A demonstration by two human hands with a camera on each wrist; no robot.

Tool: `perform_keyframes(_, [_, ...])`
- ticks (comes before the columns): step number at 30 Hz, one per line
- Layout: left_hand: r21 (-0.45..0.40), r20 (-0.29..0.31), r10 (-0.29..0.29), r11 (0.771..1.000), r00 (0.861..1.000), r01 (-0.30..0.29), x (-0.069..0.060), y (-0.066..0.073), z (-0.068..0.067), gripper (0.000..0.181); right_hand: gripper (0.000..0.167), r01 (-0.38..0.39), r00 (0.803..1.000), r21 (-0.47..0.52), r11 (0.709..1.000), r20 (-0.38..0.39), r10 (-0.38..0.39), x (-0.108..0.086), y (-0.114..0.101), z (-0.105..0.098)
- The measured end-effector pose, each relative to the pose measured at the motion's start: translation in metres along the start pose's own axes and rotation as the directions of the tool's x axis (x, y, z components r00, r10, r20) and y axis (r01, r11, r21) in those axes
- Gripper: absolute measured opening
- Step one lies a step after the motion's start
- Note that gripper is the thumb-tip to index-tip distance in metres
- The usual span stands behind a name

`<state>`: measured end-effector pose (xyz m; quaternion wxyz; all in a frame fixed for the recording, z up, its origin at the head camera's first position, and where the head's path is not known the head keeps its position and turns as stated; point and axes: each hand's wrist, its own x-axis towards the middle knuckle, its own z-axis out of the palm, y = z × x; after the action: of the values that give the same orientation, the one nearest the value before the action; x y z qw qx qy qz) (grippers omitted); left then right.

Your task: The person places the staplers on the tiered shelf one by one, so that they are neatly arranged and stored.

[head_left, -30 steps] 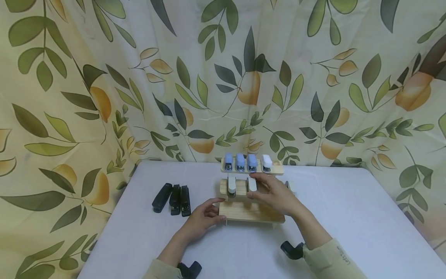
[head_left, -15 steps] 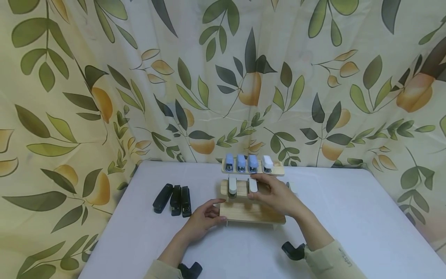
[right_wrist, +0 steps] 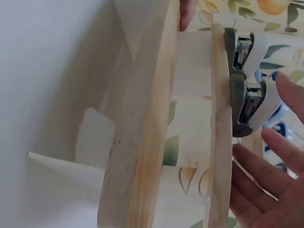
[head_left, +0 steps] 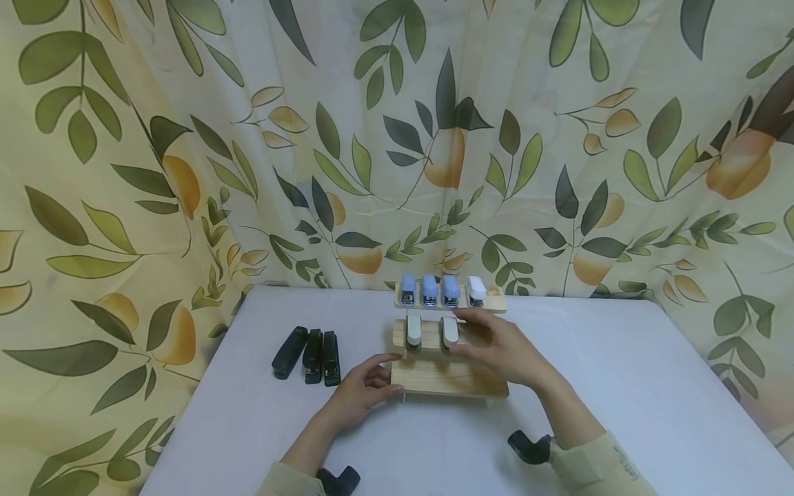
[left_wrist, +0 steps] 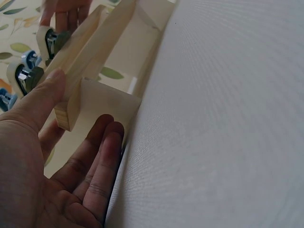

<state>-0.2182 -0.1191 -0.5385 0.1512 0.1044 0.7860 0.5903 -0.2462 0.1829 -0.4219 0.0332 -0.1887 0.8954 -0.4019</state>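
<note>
A tiered wooden rack stands on the table, its front shelf bare. My left hand grips the rack's left end; in the left wrist view its thumb lies on the wood, other fingers below. On the middle shelf stand two white staplers with dark bases, a left one and a right one. My right hand is beside the right stapler, fingers spread and apart from it in the right wrist view. The back shelf bears three blue staplers and a white one.
Three black staplers lie on the white tabletop left of the rack. A leaf-and-fruit patterned curtain hangs behind and to the left. A black wrist mount sits at the right sleeve.
My right hand has let go of the right white stapler and shifted slightly right. The stapler stays on the middle shelf. My left hand keeps its place on the rack.
</note>
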Motion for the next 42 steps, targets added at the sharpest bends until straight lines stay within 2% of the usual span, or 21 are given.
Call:
perform_keyframes(4, [-0.001, -0.002, -0.002, 1.000, 1.000, 0.002, -0.001, 0.001, 0.000, 0.055, 0.069, 0.009, 1.000, -0.002, 1.000, -0.012, -0.009, -0.003, 0.002, -0.003])
perform_keyframes(11, [-0.001, -0.008, -0.005, 1.000, 1.000, 0.005, -0.002, 0.001, 0.000, 0.055, 0.069, -0.035, 0.999, 0.031, 0.999, -0.037, 0.037, -0.011, 0.004, -0.008])
perform_keyframes(14, [0.001, -0.009, -0.006, 1.000, 1.000, 0.006, -0.002, 0.001, 0.000, 0.055, 0.068, -0.028, 0.999, 0.036, 0.999, -0.044, 0.030, -0.014, 0.006, -0.010])
perform_keyframes(20, [-0.002, -0.007, -0.009, 1.000, 1.000, 0.009, -0.003, 0.001, 0.000, 0.056, 0.061, -0.010, 0.997, 0.033, 0.999, -0.081, 0.012, -0.021, 0.011, -0.014])
perform_keyframes(33, [-0.009, 0.003, -0.004, 1.000, 1.000, 0.004, -0.003, 0.001, -0.001, 0.055, 0.051, -0.020, 0.986, 0.032, 0.999, -0.164, 0.025, -0.033, 0.025, -0.026])
perform_keyframes(42, [-0.007, 0.004, 0.004, 1.000, 1.000, -0.004, -0.002, 0.003, 0.000, 0.055, 0.053, -0.066, 0.980, 0.010, 0.998, -0.190, 0.066, -0.041, 0.034, -0.038])
